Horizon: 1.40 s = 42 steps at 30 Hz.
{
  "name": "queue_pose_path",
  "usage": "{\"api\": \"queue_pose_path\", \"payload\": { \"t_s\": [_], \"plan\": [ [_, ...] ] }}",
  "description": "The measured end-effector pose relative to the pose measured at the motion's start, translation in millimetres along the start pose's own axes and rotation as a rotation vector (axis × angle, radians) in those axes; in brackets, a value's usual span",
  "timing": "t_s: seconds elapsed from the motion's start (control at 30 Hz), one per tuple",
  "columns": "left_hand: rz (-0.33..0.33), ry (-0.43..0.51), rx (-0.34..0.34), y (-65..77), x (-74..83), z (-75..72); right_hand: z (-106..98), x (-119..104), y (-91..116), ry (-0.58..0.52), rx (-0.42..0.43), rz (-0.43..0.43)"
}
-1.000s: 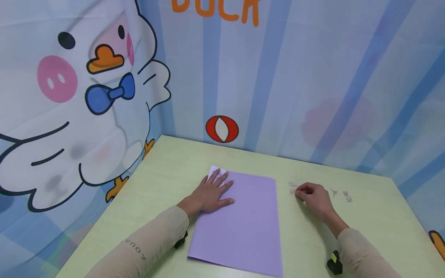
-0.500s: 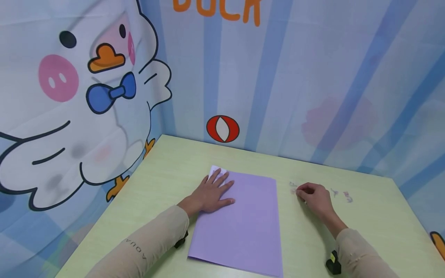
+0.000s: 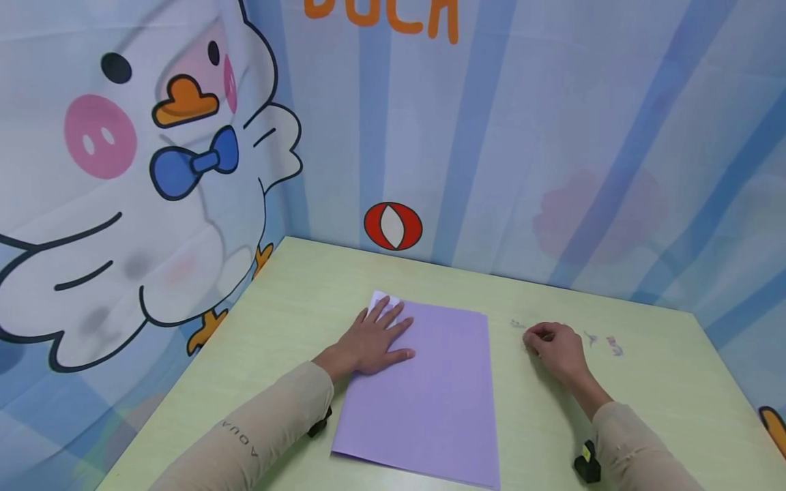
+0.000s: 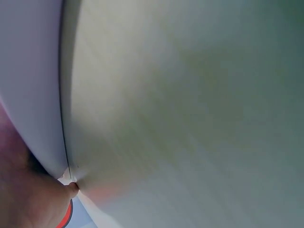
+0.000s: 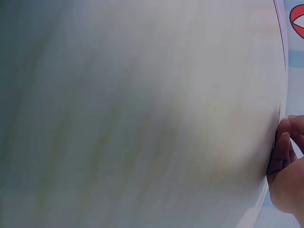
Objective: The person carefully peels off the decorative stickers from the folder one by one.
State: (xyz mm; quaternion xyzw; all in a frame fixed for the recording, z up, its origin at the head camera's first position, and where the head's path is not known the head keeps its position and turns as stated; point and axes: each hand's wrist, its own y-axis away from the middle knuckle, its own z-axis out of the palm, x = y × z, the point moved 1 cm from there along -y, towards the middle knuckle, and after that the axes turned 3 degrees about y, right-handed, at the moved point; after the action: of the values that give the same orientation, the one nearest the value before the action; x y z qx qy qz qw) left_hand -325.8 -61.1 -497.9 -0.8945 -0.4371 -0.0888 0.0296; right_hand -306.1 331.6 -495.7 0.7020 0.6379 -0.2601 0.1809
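My left hand (image 3: 371, 344) lies flat with spread fingers on a purple paper folder (image 3: 436, 402), over its upper left corner. A white piece (image 3: 376, 297) shows at that corner, partly under the fingers. To the right of the folder my right hand (image 3: 559, 351) is low over the table, thumb and fingertips pinched together on a small sticker that the fingers hide. A faint small sticker (image 3: 517, 324) lies just beyond those fingertips. Two more, a purplish sticker (image 3: 590, 339) and a pink-and-purple sticker (image 3: 614, 346), lie right of the hand. In the right wrist view the pinched fingertips (image 5: 284, 126) are close to the tabletop.
The pale yellow table (image 3: 295, 293) meets a blue striped cloth backdrop (image 3: 491, 136) along its back edge. A printed duck (image 3: 178, 225) covers the cloth on the left. A black wrist device (image 3: 587, 464) sits below the right sleeve.
The pinkish sticker that showed at the right fingertips is no longer visible there; the right fingers have shifted very slightly. The left hand and the folder have stayed in place.
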Motion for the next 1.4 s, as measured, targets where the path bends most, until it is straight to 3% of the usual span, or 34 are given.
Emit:
{"api": "queue_pose_path", "payload": {
  "t_s": [0.5, 0.7, 0.8, 0.9, 1.0, 1.13, 1.27, 1.4],
  "plan": [
    [0.004, -0.003, 0.001, -1.2, 0.2, 0.9, -3, -2, 9, -0.12, 0.014, 0.063],
    [-0.007, 0.011, 0.062, -0.6, -5.5, 1.6, 4, -22, 16, -0.132, 0.005, -0.034],
    [-0.07, 0.007, 0.183, 2.0, -8.3, 1.0, 10, -47, 28, -0.076, -0.024, -0.141],
    [-0.21, 0.069, 0.312, 7.1, -8.9, -1.4, 19, -78, 48, -0.014, -0.073, -0.285],
    [-0.364, 0.194, 0.355, 15.2, -6.4, -6.1, 29, -107, 72, 0.058, -0.128, -0.4],
    [-0.481, 0.327, 0.235, 25.0, -1.3, -13.6, 41, -138, 102, 0.188, -0.204, -0.435],
    [-0.508, 0.428, 0.094, 30.5, 3.4, -21.6, 50, -157, 125, 0.318, -0.298, -0.427],
    [-0.519, 0.498, 0.026, 32.6, 5.6, -27.5, 53, -164, 140, 0.405, -0.391, -0.435]
  ]
}}
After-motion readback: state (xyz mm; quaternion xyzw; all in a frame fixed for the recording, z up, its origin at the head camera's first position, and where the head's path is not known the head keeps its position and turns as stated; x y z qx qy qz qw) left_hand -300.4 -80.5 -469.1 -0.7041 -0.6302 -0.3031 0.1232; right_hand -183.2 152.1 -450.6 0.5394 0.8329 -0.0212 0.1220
